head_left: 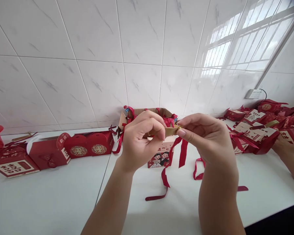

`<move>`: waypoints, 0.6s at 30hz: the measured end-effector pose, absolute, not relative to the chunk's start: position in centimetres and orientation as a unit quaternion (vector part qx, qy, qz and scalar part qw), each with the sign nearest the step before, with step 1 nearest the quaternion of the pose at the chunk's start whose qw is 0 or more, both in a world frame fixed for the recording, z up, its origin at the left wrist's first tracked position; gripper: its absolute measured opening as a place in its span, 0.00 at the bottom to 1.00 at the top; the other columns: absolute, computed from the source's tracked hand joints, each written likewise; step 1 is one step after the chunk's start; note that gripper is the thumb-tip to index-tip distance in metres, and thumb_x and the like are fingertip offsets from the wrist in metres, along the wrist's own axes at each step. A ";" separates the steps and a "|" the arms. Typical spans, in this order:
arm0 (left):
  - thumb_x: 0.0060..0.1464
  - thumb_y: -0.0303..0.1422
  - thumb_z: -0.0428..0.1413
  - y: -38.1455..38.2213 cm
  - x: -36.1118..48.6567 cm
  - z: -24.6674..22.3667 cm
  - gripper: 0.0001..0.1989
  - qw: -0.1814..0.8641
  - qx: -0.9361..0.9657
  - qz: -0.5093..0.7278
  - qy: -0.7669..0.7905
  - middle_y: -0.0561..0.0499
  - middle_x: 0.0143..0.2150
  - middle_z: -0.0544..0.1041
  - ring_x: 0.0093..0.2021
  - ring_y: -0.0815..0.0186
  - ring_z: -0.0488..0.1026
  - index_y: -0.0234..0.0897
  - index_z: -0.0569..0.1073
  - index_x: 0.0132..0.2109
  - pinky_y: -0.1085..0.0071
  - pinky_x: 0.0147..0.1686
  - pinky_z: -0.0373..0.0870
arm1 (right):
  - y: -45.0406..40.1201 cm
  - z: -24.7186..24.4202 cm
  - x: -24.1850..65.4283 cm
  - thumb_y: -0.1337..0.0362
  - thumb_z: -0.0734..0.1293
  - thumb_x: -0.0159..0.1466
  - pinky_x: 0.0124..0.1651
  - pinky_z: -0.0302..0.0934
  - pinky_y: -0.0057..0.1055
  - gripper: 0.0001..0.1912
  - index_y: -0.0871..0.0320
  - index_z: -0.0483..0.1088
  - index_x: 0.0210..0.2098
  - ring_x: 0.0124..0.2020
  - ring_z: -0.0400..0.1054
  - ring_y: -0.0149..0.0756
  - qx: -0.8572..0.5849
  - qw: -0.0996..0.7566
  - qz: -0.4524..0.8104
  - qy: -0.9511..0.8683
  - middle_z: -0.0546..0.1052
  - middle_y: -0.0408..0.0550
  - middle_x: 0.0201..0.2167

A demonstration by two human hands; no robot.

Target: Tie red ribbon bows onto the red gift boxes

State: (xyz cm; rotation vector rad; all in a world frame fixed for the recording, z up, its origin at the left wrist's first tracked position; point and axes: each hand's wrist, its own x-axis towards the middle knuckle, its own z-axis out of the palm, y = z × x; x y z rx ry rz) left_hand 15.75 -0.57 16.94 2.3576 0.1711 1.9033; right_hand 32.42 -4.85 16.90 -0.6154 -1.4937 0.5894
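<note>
A white tabletop (63,195) meets a tiled wall (142,39); its near edge slants at lower right. A carton (122,119) by the wall holds ribboned things, mostly hidden, perhaps boxes. Before it stands a small box (158,160). Above that, the left hand (144,138) and right hand (208,138) pinch a gold strap (171,131), red ribbon (183,153) hanging below. Red boxes (79,147) line the left.

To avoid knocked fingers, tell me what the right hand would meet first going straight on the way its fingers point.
Past the gold strip it pinches, the right hand would likely meet the left hand first, though depth is hard to judge.
</note>
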 end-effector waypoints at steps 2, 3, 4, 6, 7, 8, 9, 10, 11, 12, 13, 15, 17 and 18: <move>0.49 0.13 0.53 -0.6 15.7 17.0 0.13 0.055 0.781 0.619 0.068 0.53 0.31 0.71 0.33 0.71 0.70 0.36 0.66 0.26 0.75 0.25 0.64 | -4.8 16.8 32.7 0.70 0.73 0.56 0.32 0.72 0.25 0.06 0.54 0.76 0.32 0.30 0.74 0.30 -0.281 0.651 0.251 -0.659 0.78 0.42 0.29; 0.49 0.14 0.53 -0.6 15.7 17.0 0.12 0.064 0.779 0.619 0.080 0.52 0.34 0.72 0.36 0.69 0.71 0.37 0.67 0.29 0.74 0.27 0.66 | -4.8 16.8 32.9 0.71 0.73 0.56 0.31 0.72 0.25 0.06 0.54 0.76 0.32 0.30 0.74 0.29 -0.288 0.651 0.243 -0.659 0.78 0.42 0.28; 0.49 0.15 0.52 -0.6 15.6 17.0 0.12 0.078 0.773 0.622 0.098 0.51 0.37 0.72 0.40 0.67 0.71 0.38 0.68 0.34 0.73 0.30 0.68 | -4.9 16.8 33.1 0.71 0.73 0.56 0.31 0.71 0.25 0.06 0.54 0.76 0.31 0.29 0.73 0.29 -0.294 0.653 0.233 -0.658 0.77 0.42 0.28; 0.49 0.17 0.52 -0.3 15.4 16.9 0.15 0.105 0.759 0.623 0.158 0.49 0.44 0.71 0.46 0.65 0.71 0.40 0.67 0.42 0.70 0.37 0.70 | -5.2 16.8 33.9 0.71 0.73 0.56 0.30 0.70 0.23 0.06 0.54 0.76 0.31 0.29 0.72 0.28 -0.305 0.651 0.213 -0.662 0.77 0.41 0.27; 0.49 0.18 0.51 0.0 15.3 16.8 0.17 0.115 0.758 0.610 0.200 0.49 0.46 0.71 0.48 0.64 0.70 0.40 0.66 0.45 0.69 0.40 0.70 | -5.5 16.9 34.5 0.71 0.73 0.56 0.29 0.69 0.23 0.06 0.53 0.76 0.31 0.29 0.72 0.28 -0.311 0.644 0.202 -0.669 0.77 0.41 0.27; 0.49 0.20 0.51 0.4 15.2 16.7 0.18 0.124 0.766 0.581 0.246 0.49 0.47 0.71 0.49 0.64 0.70 0.41 0.66 0.46 0.68 0.42 0.70 | -5.8 16.9 35.1 0.72 0.73 0.56 0.29 0.68 0.22 0.07 0.53 0.76 0.31 0.29 0.71 0.27 -0.313 0.632 0.192 -0.683 0.77 0.41 0.27; 0.51 0.22 0.51 0.8 15.1 16.5 0.17 0.135 0.782 0.533 0.293 0.49 0.48 0.72 0.50 0.63 0.69 0.41 0.66 0.47 0.68 0.43 0.70 | -6.2 16.9 35.7 0.72 0.73 0.56 0.30 0.68 0.22 0.07 0.52 0.76 0.31 0.29 0.71 0.27 -0.311 0.614 0.183 -0.702 0.77 0.41 0.27; 0.52 0.25 0.51 1.3 15.0 16.2 0.16 0.149 0.803 0.468 0.337 0.48 0.49 0.72 0.52 0.61 0.69 0.42 0.67 0.48 0.67 0.44 0.70 | -6.6 17.0 36.4 0.73 0.72 0.57 0.30 0.68 0.23 0.08 0.52 0.76 0.31 0.29 0.71 0.27 -0.306 0.588 0.178 -0.728 0.77 0.41 0.27; 0.54 0.29 0.51 1.9 15.0 15.9 0.15 0.168 0.824 0.390 0.375 0.47 0.51 0.72 0.52 0.59 0.69 0.42 0.68 0.49 0.66 0.43 0.70 | -7.0 17.0 37.0 0.73 0.71 0.57 0.31 0.68 0.24 0.09 0.52 0.76 0.32 0.30 0.71 0.28 -0.297 0.554 0.177 -0.757 0.77 0.41 0.27; 0.54 0.34 0.53 2.5 15.1 15.5 0.15 0.185 0.840 0.309 0.405 0.46 0.52 0.72 0.52 0.57 0.69 0.42 0.68 0.50 0.66 0.42 0.70 | -7.3 17.1 37.6 0.74 0.71 0.58 0.32 0.69 0.24 0.09 0.52 0.76 0.33 0.30 0.71 0.28 -0.288 0.515 0.182 -0.787 0.77 0.41 0.28; 0.53 0.39 0.54 3.2 15.2 15.1 0.17 0.198 0.849 0.234 0.431 0.45 0.52 0.72 0.52 0.55 0.70 0.41 0.69 0.50 0.66 0.40 0.69 | -7.7 17.2 38.1 0.74 0.70 0.59 0.32 0.69 0.25 0.09 0.52 0.76 0.34 0.30 0.72 0.29 -0.282 0.473 0.189 -0.813 0.78 0.41 0.28; 0.47 0.44 0.58 4.3 15.6 14.3 0.20 0.208 0.848 0.135 0.468 0.45 0.48 0.74 0.47 0.54 0.72 0.40 0.70 0.46 0.68 0.34 0.68 | -8.2 17.3 38.7 0.74 0.68 0.61 0.33 0.70 0.25 0.09 0.54 0.76 0.35 0.31 0.73 0.29 -0.281 0.393 0.206 -0.851 0.78 0.43 0.28; 0.45 0.42 0.59 5.1 16.0 13.7 0.16 0.211 0.842 0.103 0.485 0.47 0.42 0.75 0.39 0.57 0.74 0.40 0.71 0.41 0.70 0.29 0.64 | -8.5 17.4 38.8 0.73 0.67 0.62 0.34 0.70 0.25 0.07 0.56 0.75 0.34 0.32 0.74 0.30 -0.295 0.332 0.218 -0.869 0.79 0.45 0.29; 0.46 0.40 0.58 5.4 16.2 13.5 0.13 0.212 0.840 0.103 0.488 0.48 0.39 0.75 0.36 0.59 0.74 0.40 0.71 0.39 0.71 0.26 0.62 | -8.5 17.5 38.7 0.72 0.67 0.62 0.35 0.70 0.24 0.06 0.56 0.75 0.34 0.33 0.74 0.30 -0.309 0.310 0.223 -0.871 0.79 0.45 0.30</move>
